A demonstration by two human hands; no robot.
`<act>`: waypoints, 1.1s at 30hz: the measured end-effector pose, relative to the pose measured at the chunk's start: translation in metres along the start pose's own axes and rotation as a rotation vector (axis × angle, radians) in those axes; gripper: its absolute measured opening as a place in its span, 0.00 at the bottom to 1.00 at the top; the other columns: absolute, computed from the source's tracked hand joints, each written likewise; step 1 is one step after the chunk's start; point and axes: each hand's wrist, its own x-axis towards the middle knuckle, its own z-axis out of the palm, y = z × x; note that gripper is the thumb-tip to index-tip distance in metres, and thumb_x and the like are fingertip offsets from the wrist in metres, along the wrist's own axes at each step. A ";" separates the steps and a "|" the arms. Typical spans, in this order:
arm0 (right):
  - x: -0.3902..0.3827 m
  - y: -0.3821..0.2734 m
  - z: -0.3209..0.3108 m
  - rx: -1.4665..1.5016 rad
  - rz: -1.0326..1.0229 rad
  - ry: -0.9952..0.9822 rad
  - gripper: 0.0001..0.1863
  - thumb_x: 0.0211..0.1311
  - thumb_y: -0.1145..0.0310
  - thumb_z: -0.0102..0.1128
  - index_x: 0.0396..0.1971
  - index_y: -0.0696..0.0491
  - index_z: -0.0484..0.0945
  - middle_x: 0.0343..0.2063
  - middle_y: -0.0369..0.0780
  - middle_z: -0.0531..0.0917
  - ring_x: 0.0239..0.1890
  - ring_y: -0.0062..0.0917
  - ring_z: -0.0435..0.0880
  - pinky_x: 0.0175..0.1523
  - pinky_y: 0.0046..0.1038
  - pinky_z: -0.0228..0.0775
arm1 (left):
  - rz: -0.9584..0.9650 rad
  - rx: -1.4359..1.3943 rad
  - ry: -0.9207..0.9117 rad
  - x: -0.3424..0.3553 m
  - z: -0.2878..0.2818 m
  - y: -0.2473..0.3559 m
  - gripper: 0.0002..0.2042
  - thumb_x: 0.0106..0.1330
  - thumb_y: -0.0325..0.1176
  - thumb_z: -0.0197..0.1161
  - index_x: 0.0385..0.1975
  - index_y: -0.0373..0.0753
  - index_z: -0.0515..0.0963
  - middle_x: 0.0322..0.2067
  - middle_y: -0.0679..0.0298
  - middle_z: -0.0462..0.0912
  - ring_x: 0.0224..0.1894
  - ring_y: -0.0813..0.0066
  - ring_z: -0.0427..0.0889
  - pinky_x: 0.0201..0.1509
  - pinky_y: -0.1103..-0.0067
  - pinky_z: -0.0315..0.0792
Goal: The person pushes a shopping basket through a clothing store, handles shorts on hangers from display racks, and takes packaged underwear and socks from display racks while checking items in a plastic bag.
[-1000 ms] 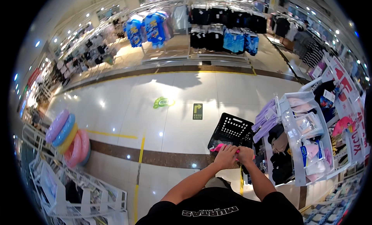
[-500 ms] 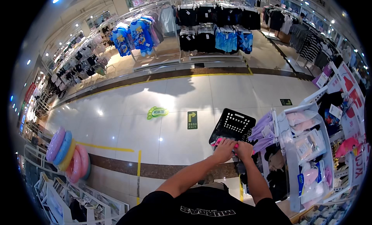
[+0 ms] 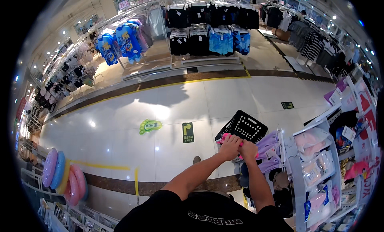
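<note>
Both my hands are closed on a bright pink handle (image 3: 225, 137), with bits of pink showing around the fingers. My left hand (image 3: 230, 147) is on its left part. Close beside it, my right hand (image 3: 248, 150) grips the right part. Just beyond the hands is a black plastic basket (image 3: 250, 126) with rows of holes, tilted toward the far right; it looks like part of a shopping cart. My hands and arms hide most of what lies below the handle. Purple garments (image 3: 269, 146) hang right next to my right hand.
A white display stand (image 3: 296, 180) with packaged goods stands close on my right. Colourful swim rings (image 3: 72, 188) sit at the lower left. Clothes racks (image 3: 212, 16) line the far side of the tiled floor (image 3: 172, 148). A green footprint sticker (image 3: 150, 127) marks the floor.
Clothes racks, floor signs and swim rings have shifted left in view as I move. A shoe now shows beside my left forearm. Both hands keep their hold on the pink handle.
</note>
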 end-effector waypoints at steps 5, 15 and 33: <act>0.039 -0.001 0.010 -0.004 0.119 -0.009 0.15 0.49 0.51 0.63 0.29 0.48 0.83 0.28 0.45 0.85 0.34 0.42 0.85 0.39 0.43 0.77 | 0.097 -0.006 -0.034 0.041 0.001 -0.034 0.27 0.48 0.32 0.64 0.52 0.37 0.72 0.50 0.58 0.73 0.60 0.60 0.68 0.71 0.58 0.52; 0.106 0.013 0.005 0.001 0.387 -0.063 0.14 0.51 0.57 0.65 0.38 0.44 0.83 0.32 0.42 0.86 0.39 0.38 0.86 0.43 0.40 0.78 | 0.355 -0.198 -0.231 0.148 0.008 -0.085 0.25 0.51 0.31 0.62 0.53 0.38 0.73 0.51 0.58 0.74 0.59 0.61 0.69 0.70 0.59 0.54; 0.225 0.120 -0.013 0.098 0.626 0.028 0.17 0.45 0.52 0.65 0.32 0.46 0.86 0.30 0.43 0.87 0.35 0.37 0.87 0.41 0.39 0.79 | 0.719 -0.100 -0.235 0.339 0.070 -0.076 0.21 0.52 0.30 0.63 0.48 0.40 0.74 0.47 0.64 0.77 0.55 0.65 0.71 0.62 0.63 0.58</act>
